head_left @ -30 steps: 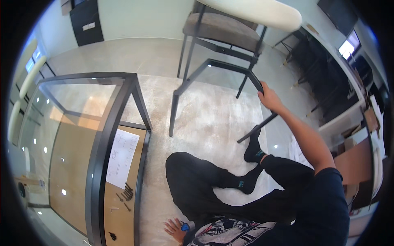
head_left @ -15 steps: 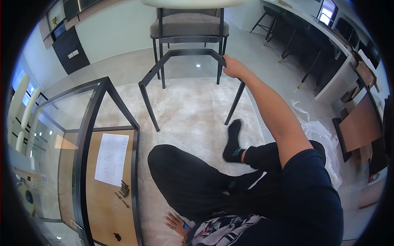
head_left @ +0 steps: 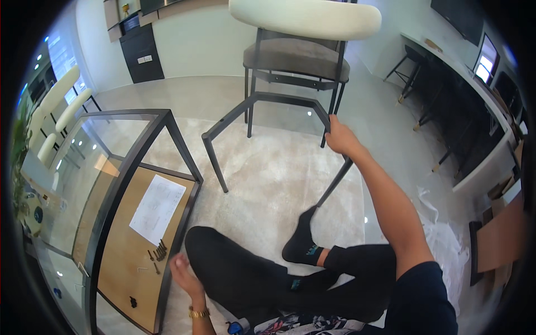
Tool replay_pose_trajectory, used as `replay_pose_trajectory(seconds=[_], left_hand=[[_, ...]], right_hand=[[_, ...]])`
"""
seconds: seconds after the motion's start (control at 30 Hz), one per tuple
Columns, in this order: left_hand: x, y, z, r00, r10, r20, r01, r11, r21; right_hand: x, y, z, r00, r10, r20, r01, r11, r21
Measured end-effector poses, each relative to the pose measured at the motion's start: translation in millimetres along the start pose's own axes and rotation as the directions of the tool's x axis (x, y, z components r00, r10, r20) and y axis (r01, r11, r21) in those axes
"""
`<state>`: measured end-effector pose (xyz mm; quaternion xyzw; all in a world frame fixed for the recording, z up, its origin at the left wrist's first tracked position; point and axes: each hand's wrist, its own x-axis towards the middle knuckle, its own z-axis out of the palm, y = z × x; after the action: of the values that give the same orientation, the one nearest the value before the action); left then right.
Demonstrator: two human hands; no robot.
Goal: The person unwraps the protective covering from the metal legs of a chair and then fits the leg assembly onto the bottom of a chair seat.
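Observation:
My right hand [head_left: 339, 135] is wrapped round the right bend of a black metal leg frame [head_left: 285, 99], whose two legs point down to the pale rug. My socked foot [head_left: 304, 240] is at the lower end of its right leg. My left hand [head_left: 187, 276] holds nothing, its fingers loosely apart, between my knee and the glass-topped table [head_left: 106, 223]. On that table's brown lower shelf [head_left: 120, 257] lie a printed sheet [head_left: 158, 209], several dark bolts [head_left: 161, 250], a small hex key [head_left: 143, 269] and a small black cluster [head_left: 133, 302].
A chair [head_left: 296, 56] with a grey seat and white curved backrest stands just beyond the frame. Bar stools [head_left: 413, 58] line a counter at the right. Clear plastic wrapping [head_left: 444, 251] and cardboard [head_left: 499, 223] lie to my right. A blue-and-grey object [head_left: 237, 326] sits by my lap.
My left hand has lifted from the rug and come forward beside the table. My right hand still grips the frame. My foot has moved against the right leg. The view has shifted.

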<state>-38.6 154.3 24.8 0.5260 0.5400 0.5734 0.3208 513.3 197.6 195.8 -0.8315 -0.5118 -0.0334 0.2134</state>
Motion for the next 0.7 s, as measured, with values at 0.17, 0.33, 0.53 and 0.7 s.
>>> replay_pose_trajectory(seconds=[0.17,0.33,0.53,0.7], left_hand=[[44,80,156,0.687,0.127,0.715,0.158,0.935,-0.318],[92,108,304,0.419,0.067,0.906,0.586,0.742,-0.326],[168,143,423,0.637,0.126,0.76,0.736,0.194,-0.649],[188,157,450,0.725,0.182,0.664,0.684,-0.081,-0.725]], right_hand=[[-20,-15,-8,0.997,0.046,0.062,-0.047,0.999,0.011],[-45,-33,-24,0.992,0.066,0.105,-0.071,0.997,0.041],[-23,-29,-56,0.91,0.12,0.397,-0.071,0.988,-0.135],[37,-45,-97,0.765,-0.026,0.643,0.209,0.955,-0.211]])
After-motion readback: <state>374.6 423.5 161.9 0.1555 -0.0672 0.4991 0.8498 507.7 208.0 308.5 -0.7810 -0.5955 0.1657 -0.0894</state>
